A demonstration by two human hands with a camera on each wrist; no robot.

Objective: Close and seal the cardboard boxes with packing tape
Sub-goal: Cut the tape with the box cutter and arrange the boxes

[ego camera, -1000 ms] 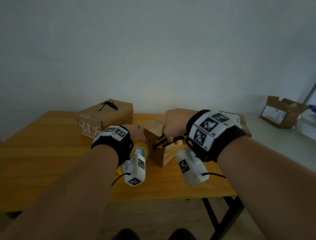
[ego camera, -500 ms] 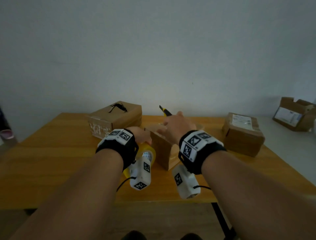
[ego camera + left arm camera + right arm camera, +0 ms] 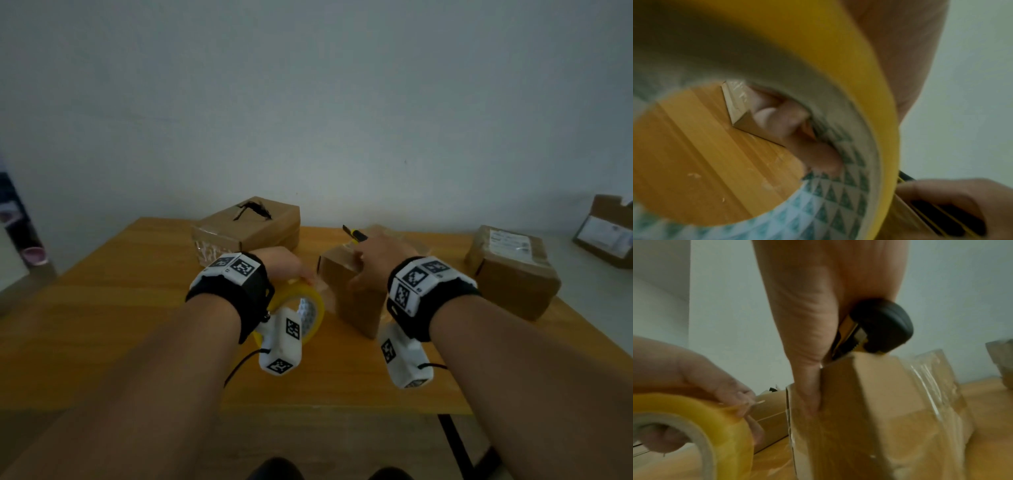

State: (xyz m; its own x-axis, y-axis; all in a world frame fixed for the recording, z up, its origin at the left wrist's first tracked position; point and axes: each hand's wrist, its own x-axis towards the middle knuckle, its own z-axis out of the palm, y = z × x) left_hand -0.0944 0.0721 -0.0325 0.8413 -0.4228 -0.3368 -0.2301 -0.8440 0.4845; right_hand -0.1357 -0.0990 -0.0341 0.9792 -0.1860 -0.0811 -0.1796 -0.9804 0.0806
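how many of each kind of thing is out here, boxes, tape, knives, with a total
cardboard boxes: 4 (back left box, middle box, right box, open box off the table)
tape rolls: 1 (yellow tape roll)
utility knives: 1 (yellow and black knife)
total: 6

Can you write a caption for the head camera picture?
Left hand holds tape roll; right hand with knife presses box.
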